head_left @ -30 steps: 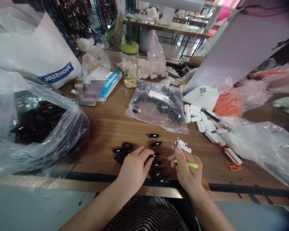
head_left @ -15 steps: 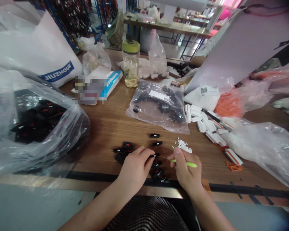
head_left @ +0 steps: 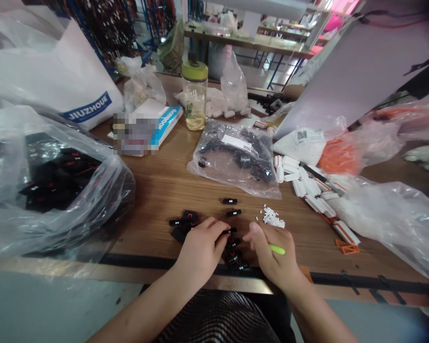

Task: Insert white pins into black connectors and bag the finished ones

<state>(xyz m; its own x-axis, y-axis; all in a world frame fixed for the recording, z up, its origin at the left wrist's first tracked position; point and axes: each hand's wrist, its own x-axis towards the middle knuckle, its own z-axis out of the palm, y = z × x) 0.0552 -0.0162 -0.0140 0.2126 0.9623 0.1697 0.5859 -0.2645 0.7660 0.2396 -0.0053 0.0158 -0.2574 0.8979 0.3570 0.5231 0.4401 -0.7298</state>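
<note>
My left hand (head_left: pixel 204 243) is closed, its fingertips pinching a small black plastic connector housing (head_left: pixel 230 230) just above the table. My right hand (head_left: pixel 273 247) is wrapped around a slim pick with a lime-green handle (head_left: pixel 277 249); only the handle's rear end shows, and its metal tip is hidden or too small to make out. A small gap separates the right fingertips from the held housing. Two black housings with white spots (head_left: pixel 233 213) lie beyond it, and several more (head_left: pixel 235 257) lie between my hands. Tiny white plastic pieces (head_left: pixel 272 217) are heaped beyond my right hand.
More black housings (head_left: pixel 188 216) sit left of my left hand. A clear bag of black parts (head_left: pixel 236 147), a bottle (head_left: pixel 195 97) and white strips (head_left: pixel 309 188) stand or lie farther back. A large open bag (head_left: pixel 119 190) fills the left side. Orange frames (head_left: pixel 346 247) lie right.
My right hand has drawn the pick away from the housing and turned it, so less of the green handle shows. My left hand keeps its pinch in place.
</note>
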